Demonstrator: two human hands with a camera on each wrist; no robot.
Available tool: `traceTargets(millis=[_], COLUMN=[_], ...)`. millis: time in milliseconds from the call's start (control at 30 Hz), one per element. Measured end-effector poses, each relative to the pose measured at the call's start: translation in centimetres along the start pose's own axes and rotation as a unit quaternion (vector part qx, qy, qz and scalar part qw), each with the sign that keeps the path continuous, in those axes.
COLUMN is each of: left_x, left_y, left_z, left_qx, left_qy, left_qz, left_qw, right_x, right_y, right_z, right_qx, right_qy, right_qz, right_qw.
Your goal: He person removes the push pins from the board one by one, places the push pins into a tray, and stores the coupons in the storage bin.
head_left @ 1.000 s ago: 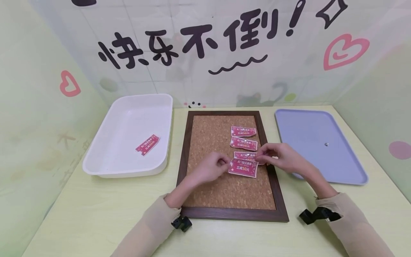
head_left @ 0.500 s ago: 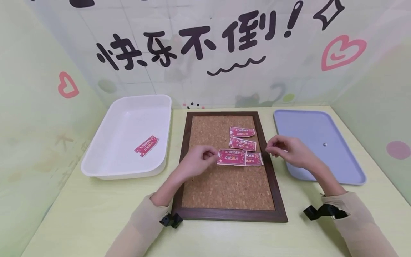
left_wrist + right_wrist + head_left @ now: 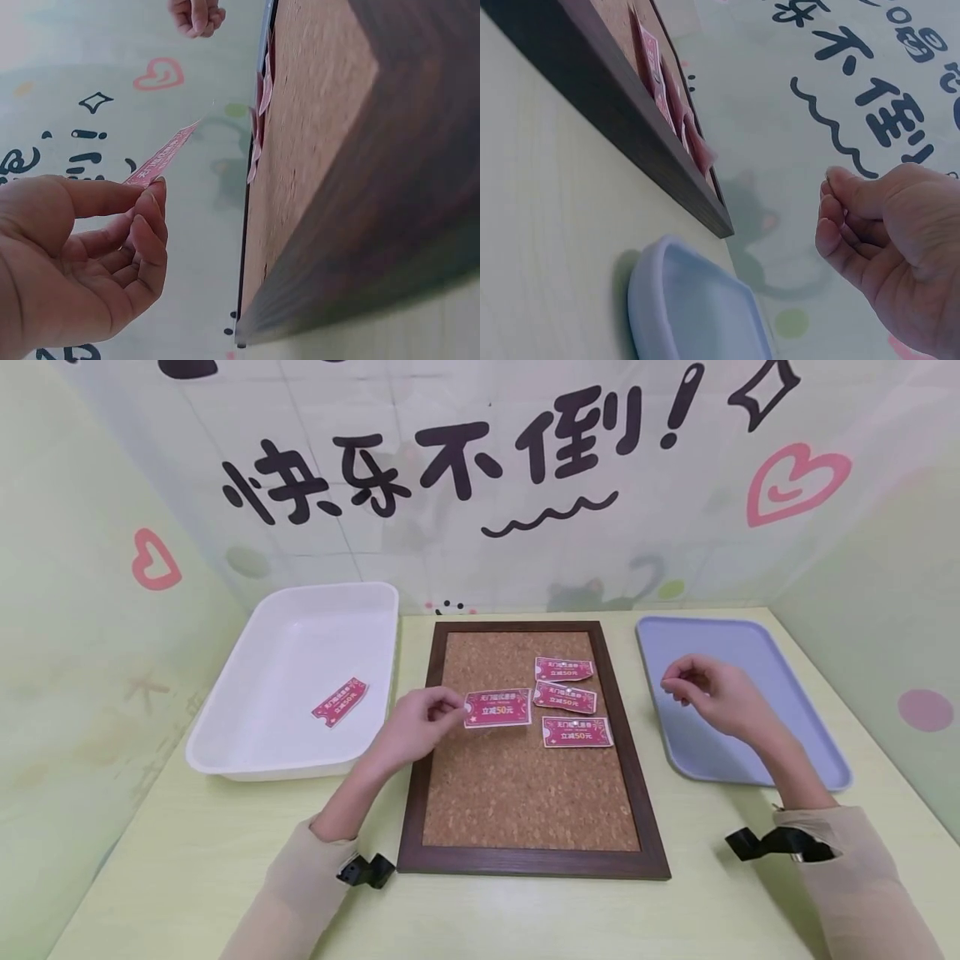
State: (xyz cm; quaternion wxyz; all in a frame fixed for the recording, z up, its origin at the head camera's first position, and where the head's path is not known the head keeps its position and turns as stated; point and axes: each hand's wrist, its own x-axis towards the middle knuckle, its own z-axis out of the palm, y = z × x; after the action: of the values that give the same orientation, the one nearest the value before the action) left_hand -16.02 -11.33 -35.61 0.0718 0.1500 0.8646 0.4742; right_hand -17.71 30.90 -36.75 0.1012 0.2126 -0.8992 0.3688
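Observation:
My left hand (image 3: 420, 720) pinches a pink coupon (image 3: 498, 707) by its left edge, above the cork board (image 3: 525, 793). In the left wrist view the coupon (image 3: 166, 156) slants up from thumb and fingertips, apart from the board. Three more coupons sit in a column on the board's right side: a top one (image 3: 564, 669), a middle one (image 3: 566, 697) and a lower one (image 3: 577, 732), each with a pin head. Over the blue tray (image 3: 810, 752) hovers my right hand (image 3: 716, 697), fingers loosely bent, thumb near the index finger; nothing shows in its fingers (image 3: 831, 225).
One coupon (image 3: 341, 702) lies in the white tray (image 3: 292, 652) at the left. The board's dark frame (image 3: 536, 862) lies between the two trays on the pale table (image 3: 555, 918). A printed wall (image 3: 450, 560) closes off the back.
My left hand has carried its coupon left and up, off the lower pinned coupon. The right hand has moved away from the board over the blue tray, covering the pin seen there before.

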Motion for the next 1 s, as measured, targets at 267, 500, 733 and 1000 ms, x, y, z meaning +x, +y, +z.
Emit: traceTargets(millis=[267, 500, 733, 1000], left_x=[-0.5, -0.8, -1.0, -1.6], left_y=[-1.4, -2.3, -3.4, -4.8], left_z=[-2.6, -4.9, -6.8, -9.1], left_qx=[-0.009, -0.012, -0.008, -0.007], left_qy=[0.02, 0.046, 0.075, 0.113], left_qz=[-0.014, -0.033, -0.039, -0.061], left_qw=[0.9997, 0.9983, 0.9964, 0.9917], right_x=[-0.5, -1.0, -1.2, -1.7], right_y=[1.2, 2.8, 3.9, 5.1], right_z=[-0.7, -1.5, -2.3, -3.6], right_qx=[-0.019, -0.01, -0.009, -0.053], right_qy=[0.028, 0.041, 0.057, 0.074], right_qz=[0.047, 0.073, 0.093, 0.129], right_qw=[0.9983, 0.9965, 0.994, 0.9875])
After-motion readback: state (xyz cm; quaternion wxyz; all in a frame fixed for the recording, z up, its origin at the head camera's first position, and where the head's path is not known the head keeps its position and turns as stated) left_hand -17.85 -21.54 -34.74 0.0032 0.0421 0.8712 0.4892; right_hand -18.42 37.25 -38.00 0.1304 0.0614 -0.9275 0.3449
